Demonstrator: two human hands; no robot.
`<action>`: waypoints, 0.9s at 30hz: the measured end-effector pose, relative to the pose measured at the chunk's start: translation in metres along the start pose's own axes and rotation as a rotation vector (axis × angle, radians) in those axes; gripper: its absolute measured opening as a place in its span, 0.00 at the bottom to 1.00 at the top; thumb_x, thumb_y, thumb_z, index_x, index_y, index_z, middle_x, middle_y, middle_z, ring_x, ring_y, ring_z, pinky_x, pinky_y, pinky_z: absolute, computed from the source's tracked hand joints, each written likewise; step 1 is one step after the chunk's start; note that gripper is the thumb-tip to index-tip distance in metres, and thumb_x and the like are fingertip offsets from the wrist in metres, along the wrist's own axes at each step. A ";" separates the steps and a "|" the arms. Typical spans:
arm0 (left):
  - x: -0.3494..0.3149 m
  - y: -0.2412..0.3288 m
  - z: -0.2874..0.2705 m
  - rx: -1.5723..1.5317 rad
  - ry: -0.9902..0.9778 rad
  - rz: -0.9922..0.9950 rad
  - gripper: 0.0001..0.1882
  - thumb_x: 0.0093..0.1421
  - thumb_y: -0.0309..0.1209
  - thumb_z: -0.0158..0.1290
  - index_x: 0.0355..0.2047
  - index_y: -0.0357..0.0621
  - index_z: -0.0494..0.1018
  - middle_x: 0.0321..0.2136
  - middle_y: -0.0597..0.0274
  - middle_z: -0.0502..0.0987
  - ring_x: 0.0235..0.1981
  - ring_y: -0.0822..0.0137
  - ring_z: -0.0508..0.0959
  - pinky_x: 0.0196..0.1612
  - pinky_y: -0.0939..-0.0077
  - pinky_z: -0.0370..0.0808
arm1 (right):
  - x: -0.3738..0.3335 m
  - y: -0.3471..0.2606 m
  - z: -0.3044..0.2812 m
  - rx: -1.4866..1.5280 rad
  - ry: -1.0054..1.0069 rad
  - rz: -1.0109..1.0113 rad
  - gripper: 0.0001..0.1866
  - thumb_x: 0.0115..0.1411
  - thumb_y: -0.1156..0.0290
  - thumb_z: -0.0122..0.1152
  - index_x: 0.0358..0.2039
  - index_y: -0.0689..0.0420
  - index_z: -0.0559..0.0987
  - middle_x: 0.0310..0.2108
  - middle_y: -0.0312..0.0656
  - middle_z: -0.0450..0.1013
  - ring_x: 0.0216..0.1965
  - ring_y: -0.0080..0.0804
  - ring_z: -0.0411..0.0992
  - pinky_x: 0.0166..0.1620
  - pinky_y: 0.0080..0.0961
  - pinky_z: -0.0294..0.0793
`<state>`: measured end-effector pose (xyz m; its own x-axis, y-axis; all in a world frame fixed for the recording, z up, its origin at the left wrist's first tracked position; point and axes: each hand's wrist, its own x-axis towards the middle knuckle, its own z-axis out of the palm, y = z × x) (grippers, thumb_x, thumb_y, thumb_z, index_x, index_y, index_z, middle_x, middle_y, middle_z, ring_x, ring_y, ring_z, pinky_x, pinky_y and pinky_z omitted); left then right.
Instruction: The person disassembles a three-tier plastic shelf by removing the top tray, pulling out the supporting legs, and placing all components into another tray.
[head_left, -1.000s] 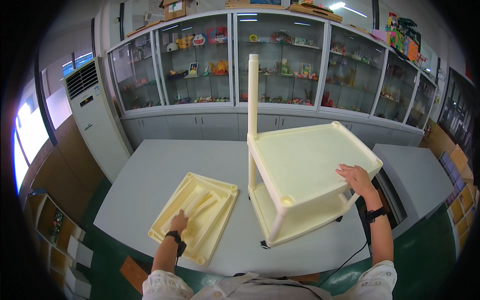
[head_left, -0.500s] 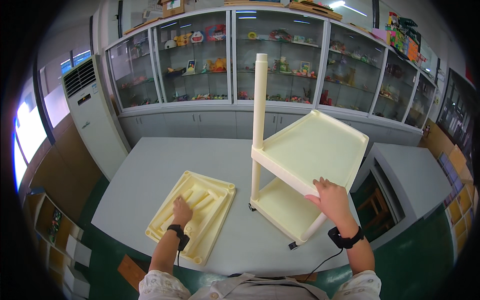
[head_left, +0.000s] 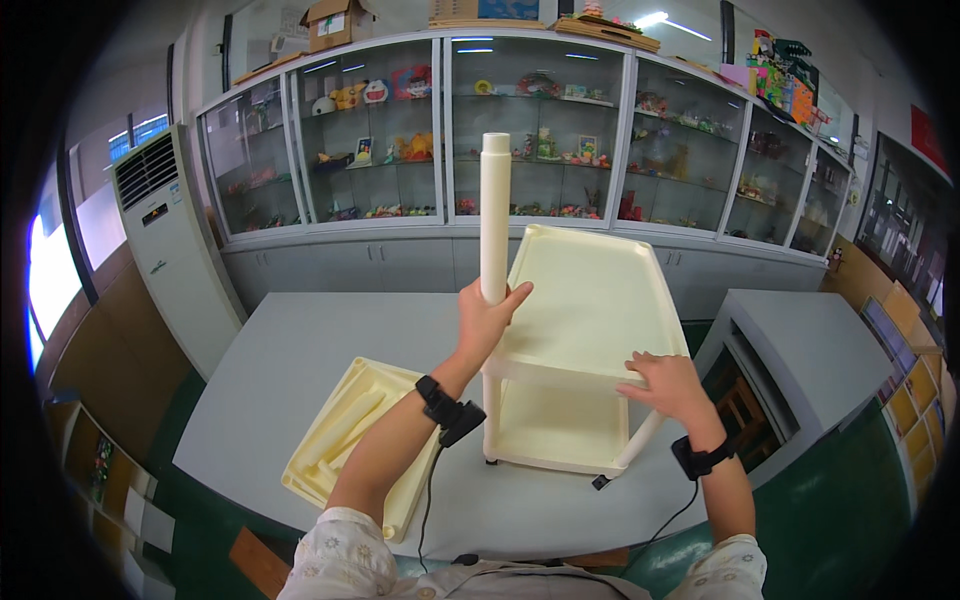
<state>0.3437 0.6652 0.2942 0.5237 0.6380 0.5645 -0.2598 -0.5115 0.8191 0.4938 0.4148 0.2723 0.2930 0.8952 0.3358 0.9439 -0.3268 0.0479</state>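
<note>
The cream post point(head_left: 494, 220) is gripped by the left hand point(head_left: 484, 322), fingers wrapped around it; the right hand point(head_left: 668, 385), fingers partly spread, is laid on the upper tray's point(head_left: 590, 300) near edge. The wheeled cart point(head_left: 555, 425) is supported by the bench point(head_left: 250, 400). The air conditioner's point(head_left: 180, 250) label cannot be read.

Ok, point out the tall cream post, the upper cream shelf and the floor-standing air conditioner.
Tall cream post point(head_left: 494, 222): head view, on its shaft above the hand.
Upper cream shelf point(head_left: 588, 300): head view, on its flat top.
Air conditioner point(head_left: 183, 255): head view, on its front panel.
</note>
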 end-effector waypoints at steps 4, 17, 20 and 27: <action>-0.004 0.001 -0.013 -0.196 -0.098 -0.115 0.17 0.52 0.34 0.58 0.13 0.41 0.65 0.07 0.68 0.64 0.09 0.78 0.64 0.13 0.83 0.60 | 0.015 -0.037 0.013 -0.115 -0.024 0.106 0.30 0.46 0.43 0.59 0.41 0.55 0.77 0.39 0.47 0.74 0.37 0.41 0.74 0.38 0.28 0.74; -0.019 0.013 -0.031 -0.386 -0.220 -0.179 0.12 0.50 0.27 0.56 0.16 0.40 0.66 0.08 0.66 0.64 0.09 0.76 0.62 0.13 0.80 0.58 | 0.010 -0.044 0.033 -0.035 0.241 -0.097 0.36 0.48 0.37 0.52 0.43 0.56 0.76 0.44 0.52 0.71 0.37 0.42 0.74 0.34 0.30 0.76; -0.008 0.006 -0.060 -0.690 -0.610 -0.292 0.12 0.50 0.27 0.56 0.15 0.40 0.66 0.08 0.66 0.64 0.09 0.75 0.62 0.14 0.80 0.58 | 0.010 -0.055 0.029 -0.021 0.210 -0.095 0.35 0.48 0.37 0.52 0.43 0.56 0.77 0.44 0.51 0.71 0.37 0.42 0.74 0.34 0.30 0.76; -0.021 0.023 -0.043 -0.356 -0.107 -0.147 0.14 0.50 0.27 0.55 0.12 0.41 0.64 0.08 0.67 0.63 0.09 0.77 0.61 0.13 0.81 0.58 | 0.008 -0.057 0.030 -0.071 0.264 -0.091 0.35 0.48 0.36 0.51 0.43 0.55 0.77 0.43 0.50 0.72 0.36 0.41 0.75 0.32 0.29 0.76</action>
<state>0.2923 0.6647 0.3053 0.6527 0.6168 0.4400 -0.4305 -0.1760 0.8853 0.4475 0.4497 0.2439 0.1486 0.8150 0.5601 0.9486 -0.2774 0.1520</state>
